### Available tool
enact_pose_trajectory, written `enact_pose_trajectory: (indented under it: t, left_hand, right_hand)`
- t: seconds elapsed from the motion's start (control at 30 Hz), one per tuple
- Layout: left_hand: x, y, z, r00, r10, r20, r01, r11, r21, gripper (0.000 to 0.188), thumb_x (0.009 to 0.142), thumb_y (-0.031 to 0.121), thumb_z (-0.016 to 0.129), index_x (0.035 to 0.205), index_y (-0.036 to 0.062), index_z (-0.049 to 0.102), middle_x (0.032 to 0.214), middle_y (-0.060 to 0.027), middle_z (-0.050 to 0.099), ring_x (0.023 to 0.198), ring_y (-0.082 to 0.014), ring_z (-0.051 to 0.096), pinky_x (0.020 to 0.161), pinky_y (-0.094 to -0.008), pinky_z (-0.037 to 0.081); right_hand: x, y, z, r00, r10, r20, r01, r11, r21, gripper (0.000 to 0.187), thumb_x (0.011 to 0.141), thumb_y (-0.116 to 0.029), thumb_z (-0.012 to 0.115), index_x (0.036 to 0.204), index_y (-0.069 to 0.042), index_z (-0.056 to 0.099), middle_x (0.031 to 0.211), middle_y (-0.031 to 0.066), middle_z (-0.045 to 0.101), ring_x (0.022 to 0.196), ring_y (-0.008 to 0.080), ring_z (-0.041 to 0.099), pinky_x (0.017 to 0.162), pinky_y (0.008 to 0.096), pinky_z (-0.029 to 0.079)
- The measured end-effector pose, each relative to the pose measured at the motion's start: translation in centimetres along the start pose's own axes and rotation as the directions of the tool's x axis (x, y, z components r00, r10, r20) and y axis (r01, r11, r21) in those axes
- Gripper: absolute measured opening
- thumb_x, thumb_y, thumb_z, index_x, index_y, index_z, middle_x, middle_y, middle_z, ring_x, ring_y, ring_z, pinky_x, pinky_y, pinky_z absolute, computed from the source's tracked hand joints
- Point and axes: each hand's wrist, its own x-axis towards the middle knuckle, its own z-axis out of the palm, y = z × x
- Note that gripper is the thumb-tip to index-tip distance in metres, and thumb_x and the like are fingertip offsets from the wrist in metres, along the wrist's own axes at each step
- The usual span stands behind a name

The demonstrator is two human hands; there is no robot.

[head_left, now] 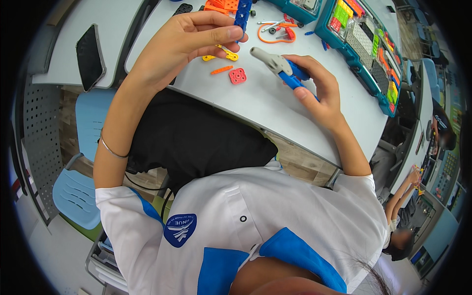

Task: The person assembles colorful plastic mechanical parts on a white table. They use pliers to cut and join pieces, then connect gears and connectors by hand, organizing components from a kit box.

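Observation:
Above the table, my left hand [194,39] pinches a blue perforated plastic beam [242,14] between thumb and fingers; the beam's upper end runs out of the picture. My right hand [322,91] is wrapped round the blue handles of a grey-nosed plastic plier-like tool [273,64]. Its nose points toward the beam, with a gap between them. On the table below lie a red square piece with holes [237,75], a thin orange strip [221,70] and a yellow perforated piece [229,55], which my left fingers partly hide.
An orange loop [263,35] lies farther back among small rods and connectors. A teal case [351,59] of sorted colourful parts stands at the right. A black phone [91,56] rests on the left table, near light blue chairs [73,196]. Other people sit at the far right.

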Motion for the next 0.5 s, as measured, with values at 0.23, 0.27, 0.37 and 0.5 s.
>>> enact_pose_trajectory:
  t: [0.23,0.27,0.37,0.5]
  left_hand:
    - [0.22,-0.65,-0.15,0.999,-0.033,-0.038,0.029,0.995,-0.097,0.031,0.1,0.025,0.065,0.118,0.0007,0.071,0.108,-0.0101,0.073,0.099,-0.0136,0.07,0.087,-0.0249,0.055]
    - [0.21,-0.62,-0.09,0.999,-0.032,-0.043,0.028,0.995,-0.101,0.031,0.1,0.025,0.065,0.118,0.0005,0.071,0.109,-0.0105,0.073,0.099,-0.014,0.07,0.087,-0.0253,0.056]
    - [0.28,-0.46,-0.04,0.999,-0.048,-0.022,0.045,0.992,-0.118,0.031,0.101,0.025,0.064,0.119,-0.0001,0.07,0.111,-0.011,0.073,0.099,-0.0146,0.071,0.086,-0.0261,0.057]
    - [0.27,-0.25,-0.12,0.993,-0.103,0.061,0.11,0.985,-0.136,0.033,0.101,0.025,0.063,0.122,-0.0005,0.068,0.109,-0.0098,0.072,0.097,-0.0134,0.071,0.083,-0.0254,0.058]
  right_hand:
    - [-0.16,0.11,0.88,0.996,0.075,-0.056,-0.074,0.997,0.014,0.047,0.088,-0.026,0.071,0.127,-0.001,0.065,0.104,0.0098,0.065,0.092,0.0173,0.061,0.078,0.0288,0.049]
    - [-0.15,0.18,0.91,0.995,0.077,-0.056,-0.077,0.997,0.015,0.047,0.088,-0.026,0.071,0.127,-0.001,0.065,0.105,0.01,0.065,0.093,0.0174,0.061,0.079,0.0289,0.049]
    - [-0.13,0.39,0.96,0.994,0.085,-0.063,-0.084,0.996,0.019,0.047,0.088,-0.026,0.071,0.127,-0.001,0.064,0.106,0.0103,0.065,0.094,0.018,0.061,0.08,0.0291,0.049]
    - [-0.14,0.64,0.9,0.995,0.077,-0.065,-0.076,0.997,0.023,0.047,0.088,-0.026,0.071,0.128,-0.001,0.064,0.108,0.0109,0.065,0.097,0.019,0.062,0.082,0.0297,0.05]
